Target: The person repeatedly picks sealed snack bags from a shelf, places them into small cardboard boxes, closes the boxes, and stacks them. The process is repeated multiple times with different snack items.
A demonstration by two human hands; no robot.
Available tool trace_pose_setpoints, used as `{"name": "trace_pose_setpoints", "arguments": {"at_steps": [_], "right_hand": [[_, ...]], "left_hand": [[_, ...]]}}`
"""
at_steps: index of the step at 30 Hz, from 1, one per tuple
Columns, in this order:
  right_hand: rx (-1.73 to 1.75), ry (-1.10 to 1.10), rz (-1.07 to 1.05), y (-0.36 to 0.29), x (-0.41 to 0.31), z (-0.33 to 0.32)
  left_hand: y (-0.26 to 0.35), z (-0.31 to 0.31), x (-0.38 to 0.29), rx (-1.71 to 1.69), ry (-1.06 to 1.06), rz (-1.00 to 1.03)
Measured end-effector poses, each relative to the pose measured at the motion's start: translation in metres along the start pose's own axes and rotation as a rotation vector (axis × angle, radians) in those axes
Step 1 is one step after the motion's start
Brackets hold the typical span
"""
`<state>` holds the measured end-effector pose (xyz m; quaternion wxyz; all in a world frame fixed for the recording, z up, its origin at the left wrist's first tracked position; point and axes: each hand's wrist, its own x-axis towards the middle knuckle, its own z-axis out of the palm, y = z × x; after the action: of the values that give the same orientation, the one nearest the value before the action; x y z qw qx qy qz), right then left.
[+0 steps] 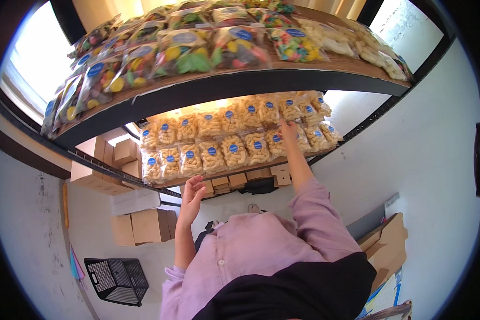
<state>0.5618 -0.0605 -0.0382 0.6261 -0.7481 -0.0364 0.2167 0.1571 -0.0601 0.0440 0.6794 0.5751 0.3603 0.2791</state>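
Observation:
Two rows of clear bags of pale curled snacks [233, 149], each with a round blue label, stand on a lower wooden shelf. My right hand [289, 131] reaches among the bags toward the right end, its fingers at the upper part of a front-row bag [276, 143]. Whether those fingers pinch the bag is too small to tell. Just in front of the shelf's edge, my left hand [193, 198] is raised with fingers slightly bent and apart, holding nothing. The bags behind my right hand are partly hidden.
Above, a wooden shelf with a black metal edge [240, 82] carries many bags of colourful sweets [196, 52]. Cardboard boxes [150, 226] and a black plastic basket [118, 280] are at left. Flattened cardboard [388, 248] leans at right. More boxes [237, 181] sit below the snack shelf.

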Motion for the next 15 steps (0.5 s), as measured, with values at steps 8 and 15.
{"name": "trace_pose_setpoints", "arguments": {"at_steps": [8, 15], "right_hand": [[0.085, -0.06, 0.166, 0.007, 0.042, 0.0], [0.052, -0.153, 0.094, 0.011, 0.045, 0.0]], "left_hand": [[-0.007, 0.038, 0.017, -0.01, -0.069, -0.068], [-0.014, 0.059, 0.032, 0.061, -0.127, -0.211]]}}
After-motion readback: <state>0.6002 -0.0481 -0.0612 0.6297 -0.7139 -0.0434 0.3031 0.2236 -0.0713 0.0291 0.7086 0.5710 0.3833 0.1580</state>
